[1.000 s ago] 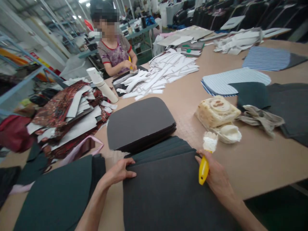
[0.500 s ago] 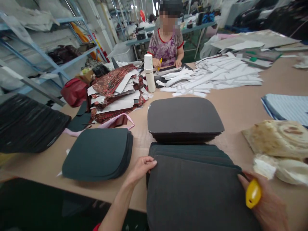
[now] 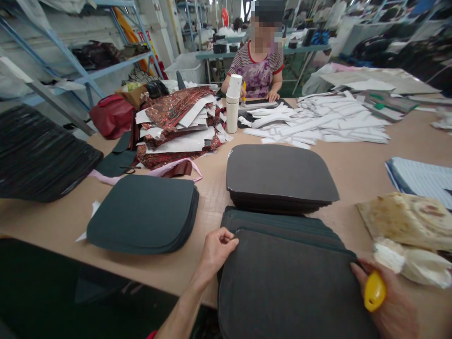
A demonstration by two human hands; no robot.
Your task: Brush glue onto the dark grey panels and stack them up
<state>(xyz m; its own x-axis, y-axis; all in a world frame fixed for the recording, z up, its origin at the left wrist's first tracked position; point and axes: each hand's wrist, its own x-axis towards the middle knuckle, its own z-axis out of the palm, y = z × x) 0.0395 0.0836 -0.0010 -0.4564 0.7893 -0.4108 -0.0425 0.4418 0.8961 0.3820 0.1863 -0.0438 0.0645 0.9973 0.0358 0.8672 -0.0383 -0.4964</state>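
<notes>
A dark grey rounded panel [image 3: 289, 287] lies on top of a fanned stack of dark green panels [image 3: 282, 225] right in front of me. My left hand [image 3: 218, 249] pinches its upper left corner between thumb and fingers. At its right edge, my right hand [image 3: 386, 294] rests with the thumb on the border. A yellow-handled tool [image 3: 375, 291] is tucked in that same hand; its working end is hidden. Just beyond stands a neat stack of grey panels [image 3: 280, 172]. Another stack, of dark green panels [image 3: 141, 214], sits to the left.
Patterned red pieces [image 3: 180, 122] and white paper cups [image 3: 232, 110] stand at the back left. White strips [image 3: 328, 117] lie heaped before a co-worker [image 3: 259, 70]. At right are a stained pad [image 3: 406, 221] and striped cloth [image 3: 423, 174]. The table's front edge runs below my left arm.
The view has shifted slightly, so most things sit a little differently in frame. Both hands keep their places on the grey panel, and the yellow-handled tool stays in my right hand.
</notes>
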